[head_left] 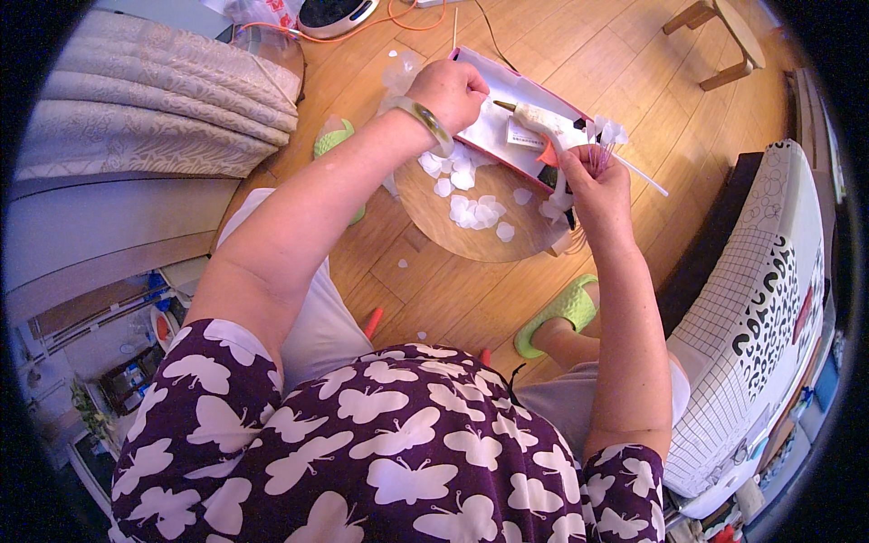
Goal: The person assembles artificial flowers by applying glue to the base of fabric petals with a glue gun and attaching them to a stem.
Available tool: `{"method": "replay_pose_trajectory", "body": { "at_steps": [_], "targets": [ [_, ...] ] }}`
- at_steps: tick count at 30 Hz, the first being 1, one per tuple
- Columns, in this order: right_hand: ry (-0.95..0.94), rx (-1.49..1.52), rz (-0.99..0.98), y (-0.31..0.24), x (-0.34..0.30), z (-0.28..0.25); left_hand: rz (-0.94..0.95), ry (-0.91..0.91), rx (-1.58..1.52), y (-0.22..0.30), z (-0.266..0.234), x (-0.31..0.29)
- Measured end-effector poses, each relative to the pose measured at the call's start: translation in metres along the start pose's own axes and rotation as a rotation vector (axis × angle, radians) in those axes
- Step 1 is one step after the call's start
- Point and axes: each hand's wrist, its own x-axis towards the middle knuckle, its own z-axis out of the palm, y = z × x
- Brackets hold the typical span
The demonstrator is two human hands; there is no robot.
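Right grip (599, 192): pinched around a bunch of thin purple stems (601, 160), with translucent white petals (612, 133) at their upper ends, beside the right end of the box.
Left grip (450, 95): curled near the left end of the box; the fingertips are too obscured to tell whether they close on anything.
Box (527, 80): shallow, white inside with pink-red sides, at the far part of the round wooden surface (425, 206).
Glue gun (543, 119): lies across the box, dark nozzle toward the left grip, a white glue stick (645, 176) apparently jutting out behind.
Loose petals (477, 214): scattered and overlapping on the surface, nearer the body than the box.
Step in hand: seemingly handling the petal-tipped stems, both arms reaching forward.
Next move calls for: probably a light, steady pinch on the stems, since the petals look flimsy.
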Motion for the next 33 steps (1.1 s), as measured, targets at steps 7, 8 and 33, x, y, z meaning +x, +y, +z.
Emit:
{"method": "replay_pose_trajectory", "body": {
  "at_steps": [7,8,33],
  "targets": [
    [0.002,-0.010,0.012,0.000,0.000,0.000,-0.041,-0.015,-0.079,0.004,0.006,0.001],
    [0.000,-0.009,0.011,0.000,0.001,0.000,-0.037,-0.012,-0.084,0.003,0.006,0.002],
    [-0.009,0.007,0.003,-0.001,-0.001,0.000,-0.211,-0.071,-0.291,0.004,0.001,0.003]
  ]
}}
